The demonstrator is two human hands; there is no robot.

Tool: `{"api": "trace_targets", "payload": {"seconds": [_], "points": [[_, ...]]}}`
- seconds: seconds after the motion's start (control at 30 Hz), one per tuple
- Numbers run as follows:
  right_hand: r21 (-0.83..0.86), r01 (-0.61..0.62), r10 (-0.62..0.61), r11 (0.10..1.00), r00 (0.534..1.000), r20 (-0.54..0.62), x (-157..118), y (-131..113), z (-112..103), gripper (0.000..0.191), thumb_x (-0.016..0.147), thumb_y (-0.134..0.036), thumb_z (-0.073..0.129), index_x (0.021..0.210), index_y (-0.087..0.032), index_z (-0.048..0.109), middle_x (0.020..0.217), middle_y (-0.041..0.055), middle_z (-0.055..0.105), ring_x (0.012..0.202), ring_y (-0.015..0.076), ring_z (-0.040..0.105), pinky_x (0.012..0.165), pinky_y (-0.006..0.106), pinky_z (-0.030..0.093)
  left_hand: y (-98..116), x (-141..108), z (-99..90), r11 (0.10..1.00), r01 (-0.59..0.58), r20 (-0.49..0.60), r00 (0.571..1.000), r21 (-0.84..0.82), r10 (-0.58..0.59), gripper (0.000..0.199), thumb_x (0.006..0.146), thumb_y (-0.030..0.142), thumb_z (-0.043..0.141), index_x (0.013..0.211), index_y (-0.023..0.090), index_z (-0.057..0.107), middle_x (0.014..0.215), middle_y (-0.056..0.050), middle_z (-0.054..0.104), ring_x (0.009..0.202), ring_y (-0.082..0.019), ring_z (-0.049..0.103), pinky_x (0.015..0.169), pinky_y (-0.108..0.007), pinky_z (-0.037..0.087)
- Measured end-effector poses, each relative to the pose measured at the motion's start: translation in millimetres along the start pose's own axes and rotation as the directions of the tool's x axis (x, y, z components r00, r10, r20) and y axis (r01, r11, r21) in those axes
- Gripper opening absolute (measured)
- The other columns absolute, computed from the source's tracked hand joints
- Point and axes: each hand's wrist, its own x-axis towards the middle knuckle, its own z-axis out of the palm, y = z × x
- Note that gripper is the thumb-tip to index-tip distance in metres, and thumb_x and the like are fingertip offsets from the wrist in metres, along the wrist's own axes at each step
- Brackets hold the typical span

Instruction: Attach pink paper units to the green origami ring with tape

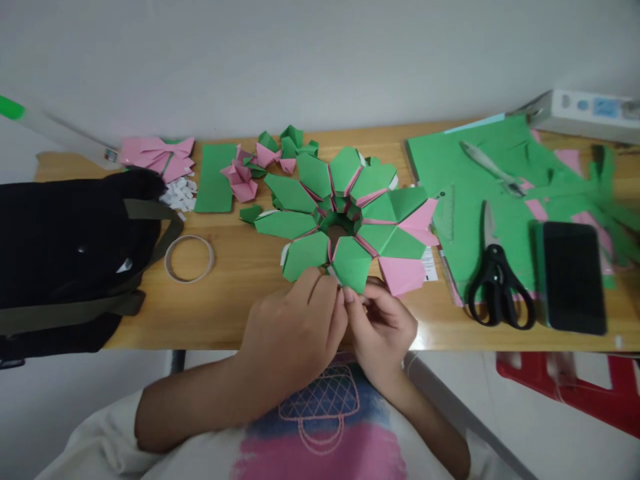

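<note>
A ring-shaped paper flower (305,252) of folded green petals, with pink folds between them and pink pieces on its right side, stands over the wooden table. Its middle is open. My left hand (297,327) pinches the near edge of the front petal, with the fingers curled in. Against it, my right hand (383,327) grips the same petal's lower tip between thumb and fingers. The fingertips of both hands meet there, and what exactly lies between them is partly hidden.
Left are a black bag (75,253), a tape roll (189,259), white scraps (179,193) and folded pink paper (160,157). Right are black-handled scissors (495,273), a phone (573,277), a cutter knife (493,168) and green paper sheets (435,160). A red stool (575,390) stands below.
</note>
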Motion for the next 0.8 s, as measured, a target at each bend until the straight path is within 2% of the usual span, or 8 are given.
{"api": "trace_targets", "payload": {"seconds": [0.13,0.3,0.53,0.7,0.8], "points": [[-0.097,0.128,-0.130,0.987,0.992,-0.007,1.7,1.5,-0.9,0.012,0.083,-0.012,0.065,0.078,-0.022,0.069,0.058,-0.0059,0.063,0.052,0.0079,0.056,0.052,0.019,0.046,3.8,4.7,-4.2,0.995,0.022,0.060,0.998,0.097,-0.028,0.024,0.094,0.020,0.038,0.075,0.020,0.053,0.063,-0.002,0.057,0.047,-0.016,0.052,0.039,-0.028,0.032],[-0.159,0.199,-0.201,0.967,0.980,0.002,3.3,-0.7,-3.0,0.013,0.082,-0.010,0.066,0.085,-0.023,0.068,0.066,-0.0054,0.067,0.054,0.0066,0.057,0.051,0.017,0.046,6.4,7.1,-5.4,0.989,0.010,0.048,0.999,0.148,-0.018,0.026,0.093,0.021,0.039,0.070,0.021,0.051,0.057,-0.001,0.053,0.044,-0.016,0.050,0.038,-0.029,0.030],[-0.174,0.150,-0.150,0.973,0.989,0.016,2.9,-2.1,-5.1,0.009,0.084,-0.014,0.065,0.079,-0.021,0.067,0.059,-0.0065,0.061,0.050,0.0062,0.054,0.049,0.017,0.043,6.8,7.2,-4.1,0.997,0.053,0.046,0.997,0.056,-0.056,0.025,0.091,0.022,0.041,0.068,0.022,0.051,0.060,-0.001,0.055,0.050,-0.016,0.052,0.041,-0.031,0.031],[-0.132,0.121,-0.119,0.984,0.993,0.027,1.8,-0.5,-6.3,0.008,0.084,-0.017,0.064,0.082,-0.022,0.069,0.063,-0.0049,0.065,0.054,0.0079,0.057,0.053,0.019,0.046,6.0,6.8,-4.3,0.996,0.067,0.035,0.997,0.054,-0.069,0.023,0.091,0.025,0.043,0.070,0.022,0.052,0.060,-0.001,0.056,0.048,-0.015,0.050,0.039,-0.030,0.029],[-0.161,0.121,-0.118,0.979,0.993,0.028,2.6,-2.5,-6.3,0.009,0.085,-0.019,0.063,0.079,-0.021,0.069,0.059,-0.0052,0.061,0.050,0.0077,0.053,0.048,0.020,0.043,6.7,7.3,-5.6,0.995,0.062,0.049,0.997,0.073,-0.066,0.023,0.090,0.024,0.043,0.070,0.021,0.053,0.060,0.000,0.056,0.047,-0.015,0.050,0.039,-0.030,0.029]]}}
